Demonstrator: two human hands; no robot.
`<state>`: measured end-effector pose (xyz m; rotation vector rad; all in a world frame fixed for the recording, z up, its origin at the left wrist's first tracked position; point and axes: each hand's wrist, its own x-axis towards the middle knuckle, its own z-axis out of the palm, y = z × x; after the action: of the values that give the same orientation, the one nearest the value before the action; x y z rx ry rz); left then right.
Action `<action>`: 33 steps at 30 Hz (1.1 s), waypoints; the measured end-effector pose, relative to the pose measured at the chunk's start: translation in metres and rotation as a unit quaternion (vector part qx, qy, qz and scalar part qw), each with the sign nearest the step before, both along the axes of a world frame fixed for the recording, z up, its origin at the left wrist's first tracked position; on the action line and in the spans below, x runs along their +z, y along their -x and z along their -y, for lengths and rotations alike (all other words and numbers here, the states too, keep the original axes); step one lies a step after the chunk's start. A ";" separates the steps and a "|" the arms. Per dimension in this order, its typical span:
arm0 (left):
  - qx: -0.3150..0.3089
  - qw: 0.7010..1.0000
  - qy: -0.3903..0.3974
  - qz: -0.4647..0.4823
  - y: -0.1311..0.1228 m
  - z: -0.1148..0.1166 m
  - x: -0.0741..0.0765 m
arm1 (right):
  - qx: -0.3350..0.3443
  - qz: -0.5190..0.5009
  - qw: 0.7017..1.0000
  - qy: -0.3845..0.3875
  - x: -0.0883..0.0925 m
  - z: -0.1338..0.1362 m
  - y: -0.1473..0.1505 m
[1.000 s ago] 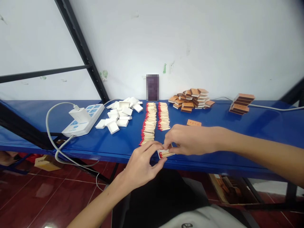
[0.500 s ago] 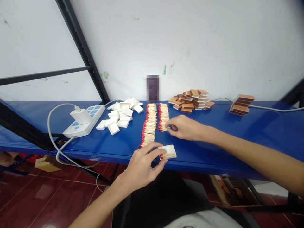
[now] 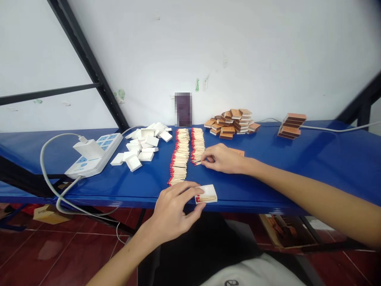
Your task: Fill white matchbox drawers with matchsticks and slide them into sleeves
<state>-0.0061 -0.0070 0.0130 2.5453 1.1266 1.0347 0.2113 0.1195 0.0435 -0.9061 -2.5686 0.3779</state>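
Observation:
My left hand (image 3: 178, 204) is closed on a white matchbox tray (image 3: 210, 190) at the table's front edge, thumb below and fingers above. A small layer of red-tipped matches (image 3: 206, 198) lies in the tray's near side. My right hand (image 3: 220, 159) pinches at the near end of the shorter match row (image 3: 197, 143), thumb and forefinger on the match ends; how many they grip cannot be made out. Left of it runs a longer match row (image 3: 180, 155), heads facing left. An orange matchbox sleeve (image 3: 238, 152) shows partly behind my right wrist.
White trays (image 3: 147, 143) lie heaped on the left of the blue table (image 3: 268, 171). A power strip (image 3: 92, 159) with a charger and looping cable sits farther left. Orange matchbox sleeves (image 3: 229, 125) are piled at the back, and a stack of matchboxes (image 3: 291, 126) stands right.
The camera view has shifted, so the table things appear farther left. My right hand's fingertips have closed on matches at the row's near end. The left hand still holds the tray.

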 end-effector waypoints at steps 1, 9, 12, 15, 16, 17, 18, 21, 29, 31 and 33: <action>0.001 1.000 -0.005 -0.003 0.000 0.000 -0.001 | -0.002 -0.006 1.000 0.001 -0.002 0.001 0.000; -0.015 0.999 0.039 0.010 0.002 0.000 0.003 | -0.026 -0.005 1.000 0.006 -0.004 0.010 -0.002; -0.017 0.999 0.040 0.012 0.002 0.000 0.004 | -0.044 0.004 0.999 -0.005 -0.001 0.014 -0.001; -0.015 0.999 0.036 0.013 0.001 0.000 0.002 | -0.043 0.018 0.999 -0.014 0.001 0.017 0.000; -0.015 0.999 0.035 0.013 0.001 0.001 0.002 | -0.042 0.022 0.999 -0.014 0.002 0.017 0.000; -0.015 0.999 0.034 0.014 0.001 0.001 0.001 | -0.041 0.025 0.999 -0.012 0.002 0.018 0.000; -0.015 0.999 0.034 0.014 0.002 0.001 0.001 | -0.042 0.026 0.999 -0.010 0.002 0.018 0.000; -0.015 0.999 0.032 0.012 0.002 0.000 0.000 | -0.042 0.018 0.999 -0.006 0.001 0.019 0.001; -0.016 0.999 0.029 0.011 0.003 0.000 0.000 | -0.044 0.007 0.999 0.013 -0.002 0.016 0.001; -0.017 0.999 0.029 0.010 0.003 0.000 0.000 | -0.037 -0.003 0.999 0.023 -0.003 0.015 0.001; -0.018 0.999 0.029 0.010 0.003 0.000 0.000 | -0.028 -0.012 0.999 0.031 -0.005 0.015 0.000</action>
<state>-0.0087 -0.0071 0.0133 2.4957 1.0868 1.0008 0.2109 0.1046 0.0389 -0.9874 -2.5152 0.4506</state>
